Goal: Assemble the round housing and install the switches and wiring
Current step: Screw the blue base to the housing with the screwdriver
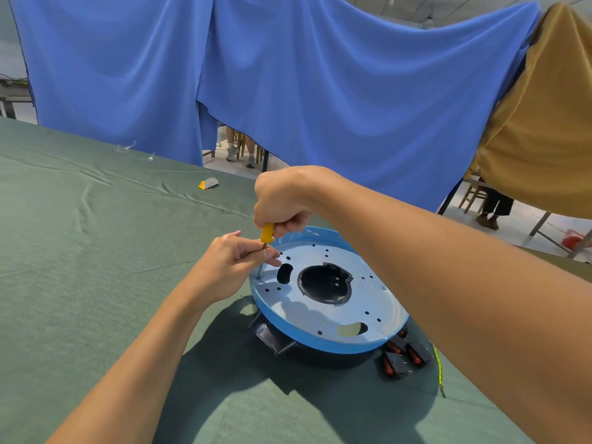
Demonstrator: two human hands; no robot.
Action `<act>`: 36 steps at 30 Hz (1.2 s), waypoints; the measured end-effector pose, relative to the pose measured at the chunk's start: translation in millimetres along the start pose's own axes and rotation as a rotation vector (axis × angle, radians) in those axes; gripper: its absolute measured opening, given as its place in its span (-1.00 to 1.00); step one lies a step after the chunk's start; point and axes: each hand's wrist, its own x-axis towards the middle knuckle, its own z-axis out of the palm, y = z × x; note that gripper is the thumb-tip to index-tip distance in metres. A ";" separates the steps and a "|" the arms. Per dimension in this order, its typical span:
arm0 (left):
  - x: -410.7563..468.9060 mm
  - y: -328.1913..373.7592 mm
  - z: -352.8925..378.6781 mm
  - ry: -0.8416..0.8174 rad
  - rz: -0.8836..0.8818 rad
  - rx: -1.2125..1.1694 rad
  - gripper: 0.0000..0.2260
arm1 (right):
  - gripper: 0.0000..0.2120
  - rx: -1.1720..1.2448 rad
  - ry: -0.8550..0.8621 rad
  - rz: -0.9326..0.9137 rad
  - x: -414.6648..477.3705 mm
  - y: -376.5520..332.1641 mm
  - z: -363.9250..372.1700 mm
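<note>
The round housing lies on the green cloth: a blue-filmed metal plate with several holes and a large black-rimmed centre opening, set on a black base. My right hand grips the yellow handle of a screwdriver held upright, its tip on a screw at the plate's left edge. My left hand pinches the screwdriver's metal shaft just below the handle. Several black and red switches lie on the cloth at the housing's near right side. A yellow-green wire lies beside them.
A small yellow and grey scrap lies on the green table cloth further back. Clear plastic bits sit near the far edge. Blue and ochre curtains hang behind the table; people's legs and chairs show beyond.
</note>
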 end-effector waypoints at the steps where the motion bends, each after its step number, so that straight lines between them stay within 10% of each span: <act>1: -0.2 0.5 -0.1 0.002 0.000 0.000 -0.76 | -0.81 0.010 -0.015 0.019 0.7 -1.5 -0.3; 21: -0.8 -10.1 -2.9 -0.051 -0.047 -0.135 -0.81 | -0.68 -0.558 0.099 -0.356 -11.6 -5.4 -3.4; 36: -3.0 -0.4 6.4 0.107 -0.171 -0.177 -0.92 | -0.83 -0.369 -0.109 -0.025 3.3 -21.7 -4.0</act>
